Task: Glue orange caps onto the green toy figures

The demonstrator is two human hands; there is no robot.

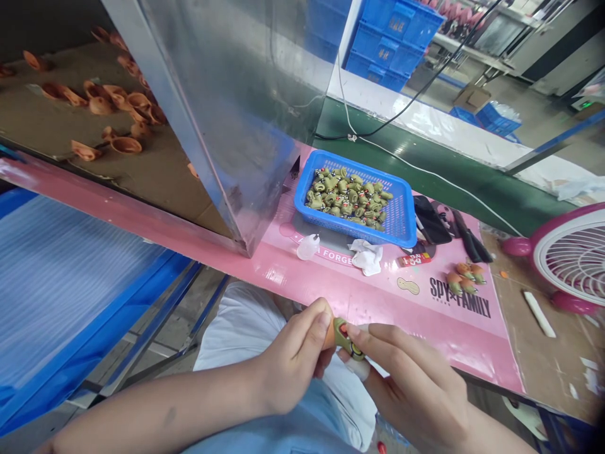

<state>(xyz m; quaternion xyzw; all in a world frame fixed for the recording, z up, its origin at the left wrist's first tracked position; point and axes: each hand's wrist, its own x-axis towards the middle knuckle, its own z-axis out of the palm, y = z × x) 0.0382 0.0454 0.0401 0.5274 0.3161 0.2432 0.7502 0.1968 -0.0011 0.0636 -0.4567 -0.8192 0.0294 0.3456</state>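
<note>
My left hand [293, 359] and my right hand [406, 378] meet above the front edge of a pink printed mat [326, 287]. Between their fingers is a small olive-green toy figure [343, 337] with red marks and an orange piece [329, 335] at its end. My left fingers pinch the orange end, while my right fingers grip the green body. One right finger looks wrapped in white tape. A blue plastic basket [401, 202] heaped with similar green figures stands on the mat beyond my hands. Several more figures [466, 279] lie loose to the right.
A steel panel [231, 94] rises at the left, beside a shelf of orange moulded parts [104, 104]. On the mat lie a white cloth [367, 256], a small white bottle [308, 247], a black phone [431, 219], and black-handled pliers [470, 236]. A white-and-pink fan [571, 258] stands at the right.
</note>
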